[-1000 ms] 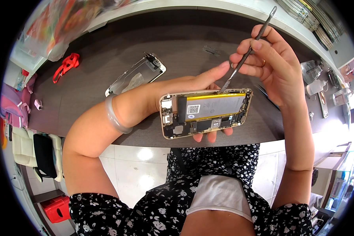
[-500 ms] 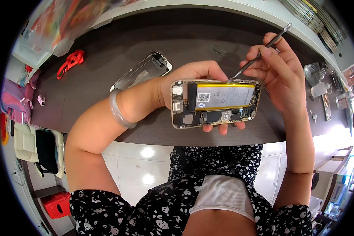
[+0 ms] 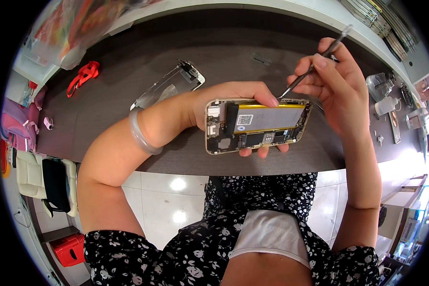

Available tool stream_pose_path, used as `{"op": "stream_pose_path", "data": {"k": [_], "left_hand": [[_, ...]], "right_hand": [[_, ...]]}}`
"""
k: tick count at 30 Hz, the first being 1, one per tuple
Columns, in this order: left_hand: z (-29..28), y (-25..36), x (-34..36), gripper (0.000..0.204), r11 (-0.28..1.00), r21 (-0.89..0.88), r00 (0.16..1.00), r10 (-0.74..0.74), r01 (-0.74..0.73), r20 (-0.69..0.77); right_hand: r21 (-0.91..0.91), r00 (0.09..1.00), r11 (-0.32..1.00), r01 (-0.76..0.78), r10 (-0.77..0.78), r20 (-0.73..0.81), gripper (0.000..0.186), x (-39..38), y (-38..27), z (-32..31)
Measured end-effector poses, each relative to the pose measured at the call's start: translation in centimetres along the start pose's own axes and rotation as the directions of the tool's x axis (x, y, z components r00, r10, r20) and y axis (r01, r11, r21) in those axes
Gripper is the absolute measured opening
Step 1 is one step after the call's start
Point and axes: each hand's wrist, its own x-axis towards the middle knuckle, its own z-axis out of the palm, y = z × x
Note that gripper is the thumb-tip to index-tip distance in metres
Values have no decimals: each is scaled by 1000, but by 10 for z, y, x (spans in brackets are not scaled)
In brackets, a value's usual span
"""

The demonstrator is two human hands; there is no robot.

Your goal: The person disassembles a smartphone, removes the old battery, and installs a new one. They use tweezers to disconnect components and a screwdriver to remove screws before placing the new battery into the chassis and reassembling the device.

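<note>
My left hand (image 3: pixel 229 93) is closed around an opened gold-coloured smartphone (image 3: pixel 214 145), fingertips showing below it and thumb on the upper edge of its battery (image 3: pixel 267 117), which has yellow edging. The phone's insides face up toward me. My right hand (image 3: pixel 338 86) grips a thin dark metal pry tool (image 3: pixel 298 79) at an angle, its fingers curled around the shaft. The tool's lower tip is at the phone's top edge beside my left thumb; whether it is inside the seam I cannot tell.
A detached screen assembly (image 3: pixel 186 76) lies behind my left arm, near a small thin plate (image 3: pixel 260 59). A red strap (image 3: pixel 83 76) sits at left, a plastic bag (image 3: pixel 76 28) above. A glass jar (image 3: pixel 374 86) and squeeze bottle (image 3: pixel 383 106) stand right. The dark desk (image 3: pixel 176 162) curves around me.
Compared with a second earlier, the phone and my left hand are higher and farther right. My left thumb has come down onto the battery edge. The tool has shifted rightward.
</note>
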Motion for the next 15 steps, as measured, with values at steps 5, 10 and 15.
{"op": "stream_pose_path", "data": {"k": [5,10,15], "left_hand": [[7,3,0,53,994,108,1000,-1,3,-12],[18,6,-4,55,978,209,996,34,-16,-84],[32,11,-8,63,951,308,987,60,-11,-150]], "right_hand": [[13,994,994,112,-112,-1,23,-8,6,6],[26,994,996,80,-82,71,18,-3,7,3],[-29,987,996,89,-84,137,18,0,2,2]]}}
